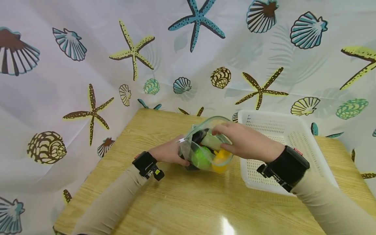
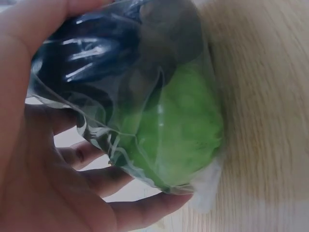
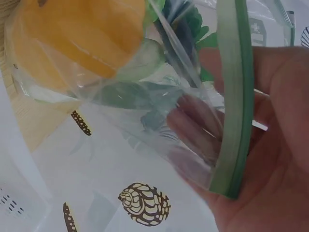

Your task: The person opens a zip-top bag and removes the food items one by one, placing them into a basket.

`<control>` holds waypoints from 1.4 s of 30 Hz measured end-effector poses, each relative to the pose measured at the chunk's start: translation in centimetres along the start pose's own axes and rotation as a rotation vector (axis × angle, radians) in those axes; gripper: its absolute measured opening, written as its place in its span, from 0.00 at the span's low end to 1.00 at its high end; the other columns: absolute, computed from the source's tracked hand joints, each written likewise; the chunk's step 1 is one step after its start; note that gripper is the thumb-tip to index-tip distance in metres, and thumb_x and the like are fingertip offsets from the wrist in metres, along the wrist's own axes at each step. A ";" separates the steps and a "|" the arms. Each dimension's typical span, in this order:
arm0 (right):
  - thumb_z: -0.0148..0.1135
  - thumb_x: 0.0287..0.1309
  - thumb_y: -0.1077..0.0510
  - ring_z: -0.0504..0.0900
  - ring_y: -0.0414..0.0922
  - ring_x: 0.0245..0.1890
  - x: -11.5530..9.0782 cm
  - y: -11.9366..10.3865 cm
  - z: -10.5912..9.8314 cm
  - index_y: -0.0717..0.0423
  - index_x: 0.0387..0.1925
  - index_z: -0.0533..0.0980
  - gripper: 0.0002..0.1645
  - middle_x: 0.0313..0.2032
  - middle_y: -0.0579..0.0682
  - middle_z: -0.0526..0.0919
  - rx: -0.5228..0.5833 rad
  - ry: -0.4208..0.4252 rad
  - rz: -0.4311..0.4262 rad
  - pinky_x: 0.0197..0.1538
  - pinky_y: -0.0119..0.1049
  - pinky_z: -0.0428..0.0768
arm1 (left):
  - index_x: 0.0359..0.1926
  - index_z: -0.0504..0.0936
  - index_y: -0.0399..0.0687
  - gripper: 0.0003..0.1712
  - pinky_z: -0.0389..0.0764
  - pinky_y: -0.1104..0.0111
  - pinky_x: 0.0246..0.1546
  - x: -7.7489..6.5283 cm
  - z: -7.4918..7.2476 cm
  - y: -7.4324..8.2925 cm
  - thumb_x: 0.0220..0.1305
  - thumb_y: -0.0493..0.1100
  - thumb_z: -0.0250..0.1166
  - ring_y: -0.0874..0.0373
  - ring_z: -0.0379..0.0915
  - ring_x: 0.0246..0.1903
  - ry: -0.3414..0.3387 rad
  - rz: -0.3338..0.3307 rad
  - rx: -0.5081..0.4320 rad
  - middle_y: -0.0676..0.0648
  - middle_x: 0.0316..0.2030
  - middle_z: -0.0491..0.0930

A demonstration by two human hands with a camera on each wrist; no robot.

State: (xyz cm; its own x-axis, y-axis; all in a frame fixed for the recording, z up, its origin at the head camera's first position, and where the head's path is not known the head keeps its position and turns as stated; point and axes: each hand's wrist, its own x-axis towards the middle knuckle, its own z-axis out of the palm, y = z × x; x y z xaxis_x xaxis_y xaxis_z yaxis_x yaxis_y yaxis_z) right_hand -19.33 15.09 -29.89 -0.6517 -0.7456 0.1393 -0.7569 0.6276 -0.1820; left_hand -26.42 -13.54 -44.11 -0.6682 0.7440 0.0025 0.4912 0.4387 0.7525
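A clear zip bag (image 3: 234,121) with a green closure strip stands on the table, its mouth wide apart. Through its plastic show a round green vegetable (image 1: 201,158), a yellow-orange vegetable (image 1: 220,162), a dark purple-black one (image 1: 199,134) and a pale green piece (image 1: 211,142). My left hand (image 1: 170,151) grips the bag's left side, thumb on one face and fingers curved round beneath it in the left wrist view. At the bag's mouth, my right hand (image 1: 246,140) reaches over the right rim with thumb and fingers apart. Its fingers (image 3: 193,130) show through the plastic, behind the closure strip.
A white perforated plastic basket (image 1: 246,176) stands just right of the bag, partly under my right forearm. The wooden table (image 1: 182,202) runs up to a white curtain (image 1: 205,62) printed with starfish and shells, which closes off the back and left.
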 end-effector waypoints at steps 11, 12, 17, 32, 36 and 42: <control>0.72 0.41 0.60 0.74 0.39 0.34 -0.6 -1.1 0.9 0.43 0.37 0.84 0.17 0.34 0.42 0.83 -0.211 -0.162 -0.042 0.32 0.42 0.68 | 0.60 0.72 0.58 0.42 0.71 0.61 0.49 -0.3 -0.3 0.2 0.42 0.62 0.75 0.59 0.63 0.44 -0.010 -0.051 0.109 0.52 0.48 0.62; 0.72 0.40 0.61 0.73 0.39 0.32 -0.5 -1.2 1.2 0.43 0.36 0.84 0.16 0.32 0.42 0.82 -0.231 -0.158 -0.051 0.32 0.43 0.69 | 0.60 0.73 0.59 0.42 0.71 0.61 0.48 -0.3 -0.2 0.1 0.42 0.62 0.75 0.59 0.62 0.44 -0.008 -0.048 0.115 0.52 0.47 0.62; 0.70 0.38 0.59 0.70 0.43 0.27 -0.5 -1.9 2.3 0.42 0.29 0.83 0.11 0.26 0.42 0.75 -0.347 -0.168 -0.065 0.32 0.51 0.68 | 0.62 0.70 0.62 0.45 0.72 0.62 0.45 -0.4 0.1 -0.1 0.42 0.63 0.74 0.58 0.62 0.42 -0.008 -0.040 0.130 0.51 0.45 0.62; 0.71 0.39 0.46 0.70 0.48 0.28 -1.2 -2.4 3.4 0.46 0.28 0.81 0.13 0.28 0.47 0.76 -0.470 -0.100 -0.106 0.39 0.64 0.68 | 0.57 0.72 0.64 0.36 0.72 0.65 0.40 -0.6 0.5 -0.1 0.46 0.60 0.73 0.59 0.61 0.39 0.008 -0.046 0.137 0.50 0.42 0.59; 0.71 0.38 0.51 0.71 0.48 0.28 -1.2 -3.4 3.5 0.47 0.25 0.81 0.09 0.24 0.46 0.78 -0.530 -0.025 -0.129 0.45 0.69 0.64 | 0.57 0.72 0.63 0.36 0.72 0.65 0.39 -0.6 0.7 0.2 0.46 0.60 0.73 0.59 0.61 0.38 0.014 -0.047 0.159 0.50 0.42 0.58; 0.68 0.45 0.62 0.72 0.49 0.29 -1.2 -5.2 4.1 0.51 0.27 0.82 0.04 0.24 0.47 0.82 -0.729 0.059 -0.179 0.48 0.59 0.66 | 0.58 0.70 0.62 0.38 0.72 0.66 0.38 -0.6 0.9 0.4 0.46 0.63 0.72 0.60 0.61 0.38 0.022 -0.028 0.204 0.51 0.42 0.58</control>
State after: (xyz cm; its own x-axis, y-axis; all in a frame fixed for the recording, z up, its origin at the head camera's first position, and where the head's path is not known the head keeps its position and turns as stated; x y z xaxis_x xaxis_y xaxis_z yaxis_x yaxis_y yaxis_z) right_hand -14.36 11.79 -33.12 -0.5013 -0.8500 0.1618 -0.6783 0.5021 0.5365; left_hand -25.27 -13.33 -44.39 -0.6938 0.7201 -0.0007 0.5737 0.5534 0.6038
